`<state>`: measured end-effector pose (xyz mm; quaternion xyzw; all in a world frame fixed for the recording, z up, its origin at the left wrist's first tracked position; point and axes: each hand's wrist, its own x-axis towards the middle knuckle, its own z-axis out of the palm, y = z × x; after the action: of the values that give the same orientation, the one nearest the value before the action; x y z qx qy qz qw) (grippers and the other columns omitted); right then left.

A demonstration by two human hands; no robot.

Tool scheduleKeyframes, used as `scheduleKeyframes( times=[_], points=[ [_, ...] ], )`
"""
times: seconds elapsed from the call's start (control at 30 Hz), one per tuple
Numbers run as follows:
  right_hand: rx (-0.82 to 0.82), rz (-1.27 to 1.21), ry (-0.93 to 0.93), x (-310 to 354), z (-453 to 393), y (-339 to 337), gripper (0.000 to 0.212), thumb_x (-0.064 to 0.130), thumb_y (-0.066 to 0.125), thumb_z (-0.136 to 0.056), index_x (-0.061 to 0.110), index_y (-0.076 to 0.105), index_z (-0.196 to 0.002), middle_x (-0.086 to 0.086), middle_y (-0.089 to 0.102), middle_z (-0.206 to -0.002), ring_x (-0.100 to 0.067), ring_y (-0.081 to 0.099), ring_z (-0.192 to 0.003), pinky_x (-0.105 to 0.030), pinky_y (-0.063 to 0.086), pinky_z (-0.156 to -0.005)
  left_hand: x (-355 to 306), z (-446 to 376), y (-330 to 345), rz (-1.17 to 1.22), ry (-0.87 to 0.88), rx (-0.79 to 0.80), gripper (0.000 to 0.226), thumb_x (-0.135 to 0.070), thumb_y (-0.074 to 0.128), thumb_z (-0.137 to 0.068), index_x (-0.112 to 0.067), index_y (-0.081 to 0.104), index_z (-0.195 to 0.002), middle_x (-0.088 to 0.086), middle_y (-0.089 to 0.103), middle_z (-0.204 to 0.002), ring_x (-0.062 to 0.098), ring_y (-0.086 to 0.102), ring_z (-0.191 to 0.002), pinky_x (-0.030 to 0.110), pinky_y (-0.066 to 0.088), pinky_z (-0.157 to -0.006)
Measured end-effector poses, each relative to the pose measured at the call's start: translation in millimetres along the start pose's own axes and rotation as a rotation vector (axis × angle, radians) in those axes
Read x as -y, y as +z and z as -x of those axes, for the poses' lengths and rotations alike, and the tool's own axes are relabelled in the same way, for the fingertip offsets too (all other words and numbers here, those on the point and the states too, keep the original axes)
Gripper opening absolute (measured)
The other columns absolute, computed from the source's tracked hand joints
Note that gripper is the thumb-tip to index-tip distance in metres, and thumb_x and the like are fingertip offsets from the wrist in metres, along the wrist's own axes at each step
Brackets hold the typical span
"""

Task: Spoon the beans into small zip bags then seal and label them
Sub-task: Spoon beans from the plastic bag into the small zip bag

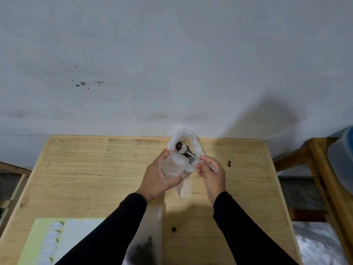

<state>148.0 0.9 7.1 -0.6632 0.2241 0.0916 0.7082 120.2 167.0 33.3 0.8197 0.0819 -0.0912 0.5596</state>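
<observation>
Left hand (159, 176) grips a small clear plastic zip bag (172, 166); right hand (211, 172) pinches a metal spoon (184, 150) loaded with dark beans (179, 146), beside the left.

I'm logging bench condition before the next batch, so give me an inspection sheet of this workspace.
Surface: wooden table, stray beans lying right of the hands, one more nearer.
Job's things: spoon loaded with beans over the big bag; small zip bag; filled bag; label sheet.
Clutter: nothing seen.
Hands: left hand grips the zip bag; right hand pinches the spoon.
Cables: nothing seen.
Surroundings: stained wall; wooden stand with a blue-lidded tub.
</observation>
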Motion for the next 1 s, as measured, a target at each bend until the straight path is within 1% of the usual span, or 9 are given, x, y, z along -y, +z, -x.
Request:
scheduleKeyframes(
  times=[0.07, 0.23, 0.43, 0.5, 0.6, 0.7, 0.77, 0.87, 1.0],
  points=[
    [0.021, -0.04, 0.032, -2, -2, -3, 0.016, 0.006, 0.055, -0.092, 0.007, 0.066, -0.103, -0.006, 0.064, -0.072, -0.016, 0.056, -0.065, -0.026, 0.048, -0.06, 3, 1, -1, -0.014, -0.006, -0.012, 0.085, -0.056, 0.073, -0.054, -0.031, 0.045, -0.13, -0.031, 0.047, -0.118, -0.025, 0.043, -0.105, -0.002, 0.036, -0.081],
    [0.039, -0.169, 0.058, 0, 0, -9, 0.019, 0.006, 0.052, -0.094, -0.001, 0.062, -0.109, -0.012, 0.062, -0.074, -0.016, 0.053, -0.062, -0.021, 0.047, -0.055, 3, 1, -2, 0.004, -0.025, -0.017, 0.087, -0.055, 0.073, -0.052, -0.032, 0.042, -0.131, -0.03, 0.046, -0.116, -0.028, 0.042, -0.102, -0.004, 0.035, -0.077],
    [-0.016, -0.211, 0.044, 13, 3, -17, 0.017, 0.009, 0.055, -0.093, -0.002, 0.065, -0.102, -0.008, 0.059, -0.066, -0.015, 0.051, -0.059, -0.023, 0.045, -0.053, 8, 0, -1, -0.017, -0.063, -0.017, 0.109, -0.061, 0.075, -0.047, -0.027, 0.034, -0.142, -0.015, 0.047, -0.129, 0.0, 0.049, -0.116, 0.001, 0.036, -0.083],
    [-0.038, -0.208, 0.032, 20, 4, -22, 0.015, 0.008, 0.054, -0.093, -0.001, 0.066, -0.099, -0.008, 0.059, -0.066, -0.015, 0.051, -0.058, -0.023, 0.044, -0.053, 5, 0, -1, -0.022, -0.055, -0.017, 0.105, -0.053, 0.082, -0.053, -0.025, 0.034, -0.142, -0.018, 0.048, -0.126, -0.006, 0.049, -0.11, 0.0, 0.035, -0.082],
    [-0.043, -0.201, 0.0, 33, 8, -28, 0.017, 0.008, 0.052, -0.094, 0.0, 0.065, -0.099, -0.008, 0.059, -0.067, -0.014, 0.051, -0.056, -0.021, 0.045, -0.051, -1, 1, 1, -0.021, -0.038, -0.031, 0.086, -0.03, 0.085, -0.065, -0.025, 0.037, -0.136, -0.033, 0.043, -0.106, -0.023, 0.044, -0.091, -0.007, 0.032, -0.07],
    [-0.028, -0.195, -0.023, 46, 13, -33, 0.016, 0.008, 0.051, -0.094, 0.002, 0.067, -0.093, -0.007, 0.059, -0.066, -0.014, 0.051, -0.055, -0.021, 0.045, -0.049, -3, 1, 1, -0.014, -0.032, -0.019, 0.091, -0.031, 0.084, -0.066, -0.022, 0.034, -0.141, -0.027, 0.043, -0.113, -0.011, 0.045, -0.099, -0.008, 0.031, -0.07],
    [-0.002, -0.193, -0.041, 53, 17, -34, 0.018, 0.008, 0.051, -0.094, 0.003, 0.068, -0.09, -0.007, 0.058, -0.065, -0.013, 0.051, -0.054, -0.021, 0.044, -0.048, -5, 1, 1, -0.007, -0.031, -0.012, 0.091, -0.03, 0.085, -0.065, -0.022, 0.034, -0.14, -0.026, 0.044, -0.111, -0.007, 0.047, -0.097, -0.006, 0.034, -0.069],
    [0.051, -0.143, -0.083, 61, 24, -35, 0.019, 0.009, 0.051, -0.094, 0.0, 0.067, -0.092, -0.005, 0.058, -0.062, -0.013, 0.051, -0.053, -0.021, 0.044, -0.048, -5, 1, 1, -0.015, -0.023, -0.015, 0.087, -0.03, 0.085, -0.065, -0.023, 0.037, -0.137, -0.033, 0.043, -0.104, -0.015, 0.047, -0.092, -0.006, 0.035, -0.068],
    [0.121, 0.109, -0.258, 66, 31, -31, 0.017, 0.007, 0.051, -0.094, 0.0, 0.067, -0.091, -0.004, 0.059, -0.06, -0.012, 0.051, -0.053, -0.023, 0.044, -0.049, -4, 1, 0, -0.008, -0.011, -0.016, 0.095, -0.037, 0.085, -0.062, -0.022, 0.034, -0.141, -0.022, 0.048, -0.117, -0.004, 0.05, -0.102, -0.001, 0.035, -0.078]
  ],
)
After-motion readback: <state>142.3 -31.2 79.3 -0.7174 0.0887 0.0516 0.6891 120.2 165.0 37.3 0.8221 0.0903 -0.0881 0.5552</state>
